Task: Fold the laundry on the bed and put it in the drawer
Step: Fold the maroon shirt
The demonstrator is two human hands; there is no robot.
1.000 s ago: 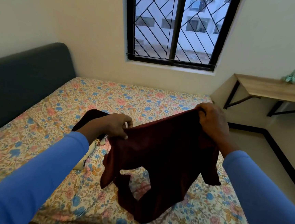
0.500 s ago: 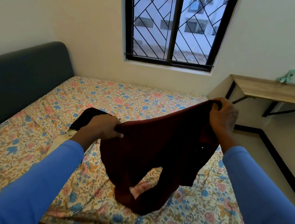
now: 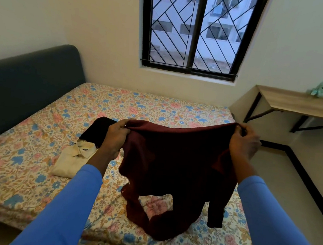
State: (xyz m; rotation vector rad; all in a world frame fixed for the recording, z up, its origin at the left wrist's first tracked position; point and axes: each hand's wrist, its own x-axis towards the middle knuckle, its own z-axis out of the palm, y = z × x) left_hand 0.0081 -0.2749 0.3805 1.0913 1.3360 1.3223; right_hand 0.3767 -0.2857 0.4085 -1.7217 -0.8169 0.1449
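Note:
A dark maroon shirt hangs spread between my hands above the bed with its flowered sheet. My left hand pinches the shirt's top left corner and my right hand grips the top right corner. Its sleeves and lower part droop onto the sheet near the front edge. To the left lie a folded cream shirt and, behind it, a folded black garment, partly hidden by my left hand. No drawer is in view.
A dark grey headboard runs along the bed's left side. A barred window sits in the far wall. At the right, a wooden wall desk carries a small green toy; bare floor lies below.
My hands have moved further apart and levelled, stretching the maroon shirt's top edge flat. The view has shifted, so the folded cream shirt now shows beside my left arm.

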